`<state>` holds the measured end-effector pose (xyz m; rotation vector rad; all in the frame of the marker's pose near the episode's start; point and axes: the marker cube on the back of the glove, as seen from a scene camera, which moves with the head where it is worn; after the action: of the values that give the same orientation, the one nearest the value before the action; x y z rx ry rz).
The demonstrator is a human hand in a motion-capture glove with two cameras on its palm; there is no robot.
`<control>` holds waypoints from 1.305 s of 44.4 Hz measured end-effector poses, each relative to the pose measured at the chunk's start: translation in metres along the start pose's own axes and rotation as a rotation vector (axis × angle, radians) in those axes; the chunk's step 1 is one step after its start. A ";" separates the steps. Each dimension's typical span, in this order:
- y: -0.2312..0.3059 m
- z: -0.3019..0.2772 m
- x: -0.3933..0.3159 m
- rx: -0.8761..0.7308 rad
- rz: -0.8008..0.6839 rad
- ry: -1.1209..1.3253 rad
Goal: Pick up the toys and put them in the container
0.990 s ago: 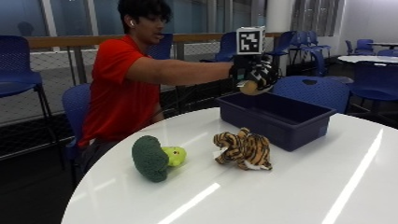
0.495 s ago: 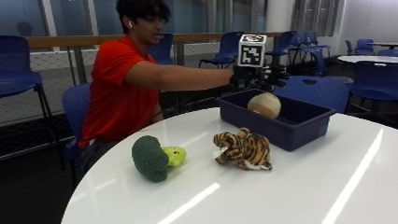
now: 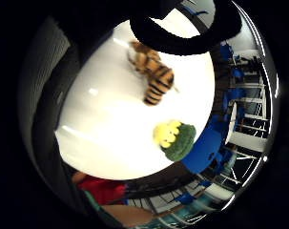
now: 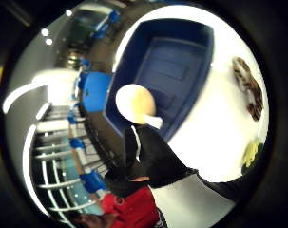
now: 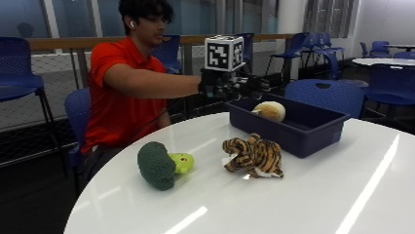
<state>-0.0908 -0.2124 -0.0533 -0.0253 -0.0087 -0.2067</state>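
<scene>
One cream toy point(image 5: 269, 111) below hand point(image 5: 228, 86)

The dark blue rectangular plastic container point(image 5: 295, 127) stands on the round white worktop point(image 5: 311, 200), toward its far side from the outside camera. Inside the container, at the end nearer the person, is a cream-coloured rounded plush toy point(image 5: 269, 111). The striped orange-and-black plush tiger point(image 5: 254, 156) lies on the worktop just in front of the container. The green plush broccoli with a yellow face point(image 5: 163, 164) lies left of the container, beyond the tiger and well apart from it.
</scene>
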 end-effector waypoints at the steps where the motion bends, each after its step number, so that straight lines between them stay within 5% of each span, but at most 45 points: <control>1: 0.004 0.000 0.012 0.004 0.020 0.011; 26: 0.110 0.045 0.214 -0.079 0.379 0.008; 58: 0.116 0.132 0.243 -0.211 0.437 0.024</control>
<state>0.1701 -0.1456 0.0784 -0.2331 0.0428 0.2298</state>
